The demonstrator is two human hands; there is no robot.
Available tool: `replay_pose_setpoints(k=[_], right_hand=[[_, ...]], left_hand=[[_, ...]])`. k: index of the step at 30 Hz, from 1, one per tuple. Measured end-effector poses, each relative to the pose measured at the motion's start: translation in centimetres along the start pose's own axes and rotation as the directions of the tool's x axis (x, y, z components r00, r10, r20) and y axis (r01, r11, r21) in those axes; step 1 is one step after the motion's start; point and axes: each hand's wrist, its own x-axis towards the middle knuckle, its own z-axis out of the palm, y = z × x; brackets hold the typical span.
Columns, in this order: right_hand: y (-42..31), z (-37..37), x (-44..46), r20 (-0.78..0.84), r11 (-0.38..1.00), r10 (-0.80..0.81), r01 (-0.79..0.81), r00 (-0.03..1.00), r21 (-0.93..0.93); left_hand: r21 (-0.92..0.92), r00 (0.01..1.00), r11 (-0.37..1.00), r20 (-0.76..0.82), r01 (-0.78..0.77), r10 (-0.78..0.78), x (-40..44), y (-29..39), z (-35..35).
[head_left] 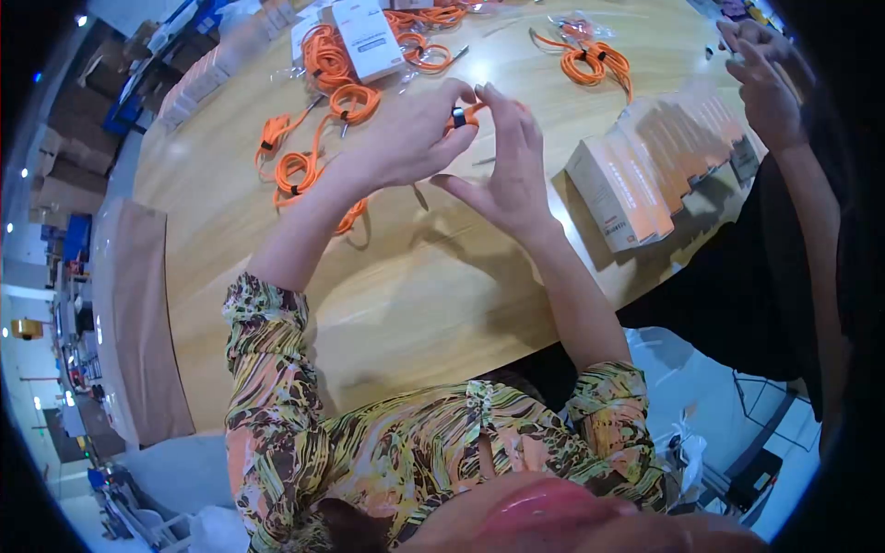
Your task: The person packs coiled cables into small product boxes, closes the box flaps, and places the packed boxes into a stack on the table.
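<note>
My left hand is closed around a coiled orange cable, pinching it beside its black strap. Close by on the right, my right hand has its curled fingers at the same cable, and its thumb stands apart. A bit of orange shows behind the right fingers, but most of the coil is hidden by both hands. Below the hands, a thin dark cable end hangs down. Another orange cable, looped and strapped in black, lies on the table by my left forearm.
Orange cable bundles and a white box lie at the table's back. One more coiled cable sits back right. A row of white-and-orange boxes stands right. Beyond it is another person's hand. Brown cardboard borders the left edge.
</note>
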Motion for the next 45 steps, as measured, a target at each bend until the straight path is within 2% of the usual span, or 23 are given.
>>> replay_pose_setpoints(k=[2, 3, 5, 7, 8, 10, 13, 15, 16, 20, 21, 22, 24, 25, 26, 27, 30, 31, 35, 36, 40, 41, 45], right_hand=[[0.0, 0.0, -0.7, 0.07, 0.993, 0.071, -0.077, 0.995, 0.092], [0.2, 0.0, -0.8, 0.149, 0.972, 0.121, -0.148, 0.981, 0.182], [1.4, -0.3, 0.4, 0.287, 0.914, 0.152, -0.245, 0.946, 0.323], [1.2, -0.7, 0.7, 0.358, 0.613, 0.22, -0.414, 0.907, 0.672], [1.0, -1.4, 1.4, 0.321, 0.647, 0.204, -0.374, 0.925, 0.664], [0.2, -2.4, 2.2, 0.548, 0.055, 0.301, -0.588, 0.781, 0.807], [0.5, -1.6, 1.9, 0.529, 0.264, 0.295, -0.6, 0.796, 0.755], [0.2, -1.6, 2.2, 0.469, 0.294, 0.329, -0.561, 0.819, 0.774], [0.2, -1.8, 2.2, 0.464, 0.303, 0.324, -0.555, 0.824, 0.775], [0.7, -1.9, 1.6, 0.478, 0.626, 0.407, -0.619, 0.779, 0.474], [0.9, -1.8, 1.5, 0.48, 0.629, 0.402, -0.616, 0.78, 0.475], [1.1, -1.6, 1.2, 0.491, 0.556, 0.397, -0.629, 0.776, 0.543], [1.5, -1.3, 0.8, 0.513, 0.395, 0.383, -0.638, 0.769, 0.661], [1.6, -1.1, 0.8, 0.52, 0.309, 0.374, -0.632, 0.768, 0.71], [1.4, -1.0, 0.9, 0.526, 0.31, 0.368, -0.634, 0.767, 0.708], [1.2, -0.9, 0.9, 0.551, 0.338, 0.371, -0.662, 0.747, 0.669], [0.7, -0.6, 0.9, 0.608, 0.414, 0.398, -0.726, 0.687, 0.55], [0.6, -0.7, 0.9, 0.608, 0.416, 0.399, -0.726, 0.687, 0.548], [0.0, -0.4, 1.2, 0.496, 0.257, 0.429, -0.628, 0.755, 0.734], [-0.1, -0.3, 1.2, 0.5, 0.256, 0.424, -0.63, 0.755, 0.733], [-0.2, 0.0, 0.9, 0.327, 0.684, 0.323, -0.458, 0.888, 0.568], [-0.3, 0.1, 0.9, 0.324, 0.684, 0.323, -0.456, 0.889, 0.569], [-1.2, 0.3, 1.0, 0.115, 0.975, 0.023, -0.048, 0.993, 0.218]], left_hand=[[-0.278, 0.996, 0.959, -0.05, 0.051, -0.068, 0.2, 0.8, 0.4], [-0.272, 0.998, 0.962, -0.055, 0.028, -0.045, 0.3, 1.2, 1.1], [-0.547, 0.949, 0.825, -0.313, -0.146, -0.04, 1.2, 1.4, 3.1], [-0.525, 0.927, 0.82, -0.375, -0.23, 0.02, 2.0, 0.3, 3.7], [-0.507, 0.915, 0.814, -0.397, -0.282, 0.069, 2.3, 0.5, 3.3], [-0.806, 0.941, 0.585, -0.26, -0.088, -0.218, 1.9, 1.2, 2.9], [-0.881, 0.933, 0.464, -0.24, -0.094, -0.267, 1.9, 3.2, 3.0], [-0.994, 0.983, 0.109, -0.013, 0.007, -0.185, 1.8, 3.9, 2.8], [-0.994, 0.984, 0.111, -0.022, -0.002, -0.178, 1.9, 3.8, 2.6], [-0.879, 0.997, 0.472, 0.069, 0.068, -0.013, 1.5, 2.0, 1.4], [-0.879, 0.998, 0.473, 0.064, 0.064, -0.015, 1.4, 1.5, 1.5], [-0.738, 0.997, 0.673, -0.07, -0.041, -0.015, 1.4, 0.8, 1.8], [-0.3, 0.947, 0.938, -0.312, -0.175, 0.077, 1.4, -0.4, 2.3], [-0.035, 0.901, 0.98, -0.401, -0.196, 0.166, 1.4, -0.9, 2.4], [-0.035, 0.899, 0.981, -0.407, -0.19, 0.16, 1.2, -0.9, 2.4], [-0.229, 0.933, 0.962, -0.353, -0.149, 0.061, 0.9, -0.8, 2.7], [-0.715, 0.986, 0.698, -0.083, 0.04, -0.142, 0.4, -0.3, 3.3], [-0.717, 0.986, 0.696, -0.084, 0.038, -0.141, 0.5, -0.1, 3.1], [-0.984, 0.878, 0.109, -0.175, -0.141, -0.446, 0.9, 0.8, 1.4], [-0.984, 0.871, 0.118, -0.174, -0.134, -0.46, 1.1, 0.1, 1.4], [-0.964, 0.836, 0.242, -0.221, -0.11, -0.502, 2.0, -1.5, 2.6], [-0.964, 0.837, 0.244, -0.222, -0.11, -0.5, 2.2, -1.3, 2.5], [-0.988, 0.787, -0.1, -0.031, -0.118, -0.617, 2.8, -0.4, 1.6]])
